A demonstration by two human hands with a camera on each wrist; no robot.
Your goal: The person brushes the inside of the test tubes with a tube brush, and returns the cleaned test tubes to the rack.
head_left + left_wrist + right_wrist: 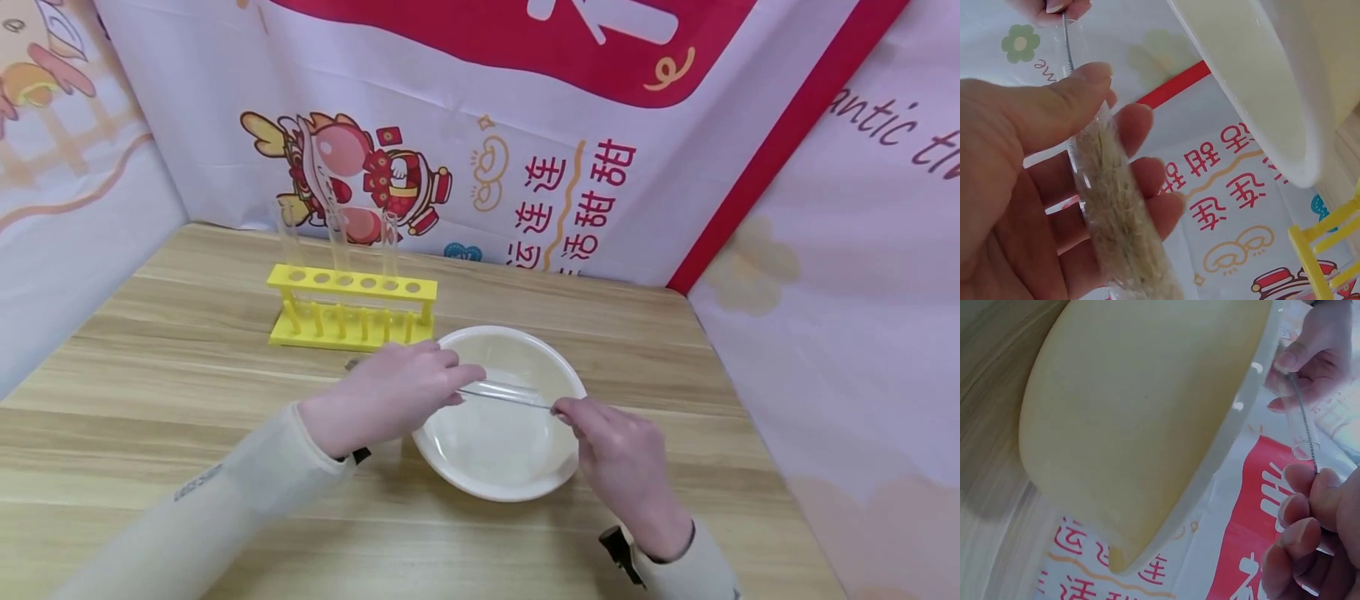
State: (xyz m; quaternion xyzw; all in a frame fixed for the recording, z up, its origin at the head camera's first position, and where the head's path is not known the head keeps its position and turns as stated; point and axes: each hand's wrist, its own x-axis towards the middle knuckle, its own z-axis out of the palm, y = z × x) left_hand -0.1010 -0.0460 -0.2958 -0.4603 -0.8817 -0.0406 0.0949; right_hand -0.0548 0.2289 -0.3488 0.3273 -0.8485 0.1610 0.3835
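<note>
My left hand holds a clear glass test tube, its thumb on one side and fingers round the other. Inside the tube, the pale bristles of a test tube brush fill the lower part in the left wrist view. The brush's thin twisted wire comes out of the tube's mouth. Beside that mouth, my right hand pinches the wire between thumb and forefinger. Both hands are over a white basin, with the tube lying roughly level across it in the head view.
Behind the left hand stands a yellow test tube rack with three upright glass tubes. The wooden table meets printed cloth walls at the back and sides.
</note>
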